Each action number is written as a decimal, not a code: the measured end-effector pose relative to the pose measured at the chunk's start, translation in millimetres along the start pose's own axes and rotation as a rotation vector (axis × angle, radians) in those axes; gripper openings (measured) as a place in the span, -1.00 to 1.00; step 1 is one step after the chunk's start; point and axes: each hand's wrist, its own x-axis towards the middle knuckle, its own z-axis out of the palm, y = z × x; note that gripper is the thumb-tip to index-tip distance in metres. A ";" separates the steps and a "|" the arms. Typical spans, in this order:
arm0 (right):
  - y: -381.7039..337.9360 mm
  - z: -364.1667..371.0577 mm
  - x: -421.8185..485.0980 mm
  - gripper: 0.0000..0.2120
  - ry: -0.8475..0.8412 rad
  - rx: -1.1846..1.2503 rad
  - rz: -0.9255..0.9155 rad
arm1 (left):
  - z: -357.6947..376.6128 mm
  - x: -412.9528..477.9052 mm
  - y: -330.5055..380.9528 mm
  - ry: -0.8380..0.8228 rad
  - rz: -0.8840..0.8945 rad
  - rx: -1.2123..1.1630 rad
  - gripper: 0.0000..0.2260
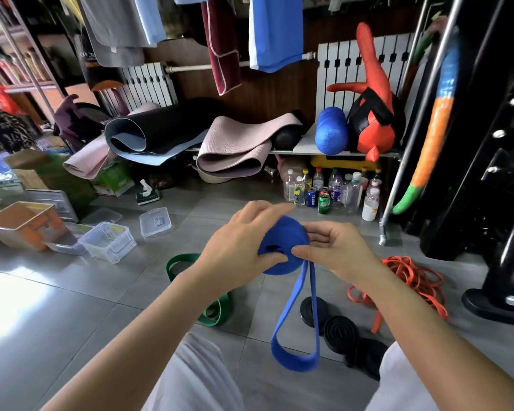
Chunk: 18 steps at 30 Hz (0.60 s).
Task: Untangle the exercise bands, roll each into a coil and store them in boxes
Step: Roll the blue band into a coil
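Note:
I hold a blue exercise band (284, 247) in front of me, partly rolled into a thick coil, with a long loop hanging down toward my knees. My left hand (241, 247) grips the coil from the left, thumb pressed on its face. My right hand (336, 250) pinches the coil's right side where the loose loop leaves it. On the floor lie a green band (211, 310) in a loose loop, three rolled black bands (339, 329), and a tangled orange band (410, 280). A clear plastic box (109, 241) stands open at the left with its lid (155, 222) nearby.
An orange-and-white bin (24, 223) and cardboard boxes sit at the far left. Rolled mats (161, 134) lie on a low shelf behind. Bottles and cans (333, 191) crowd the floor under that shelf. A black machine frame (493, 173) stands at the right.

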 end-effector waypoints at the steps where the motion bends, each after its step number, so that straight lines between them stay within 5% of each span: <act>1: -0.3 1.6 0.8 -0.62 -0.013 -0.026 -0.002 | -1.9 1.3 1.4 -0.057 0.053 0.110 -0.38; 6: -1.2 6.5 -0.1 -0.58 -0.023 -0.100 -0.011 | -5.2 5.5 -2.6 -0.147 0.033 0.169 -0.50; 18: 1.1 2.9 -12.1 -0.54 0.022 0.046 -0.027 | 19.6 -7.3 0.3 0.261 -0.208 -0.511 -0.49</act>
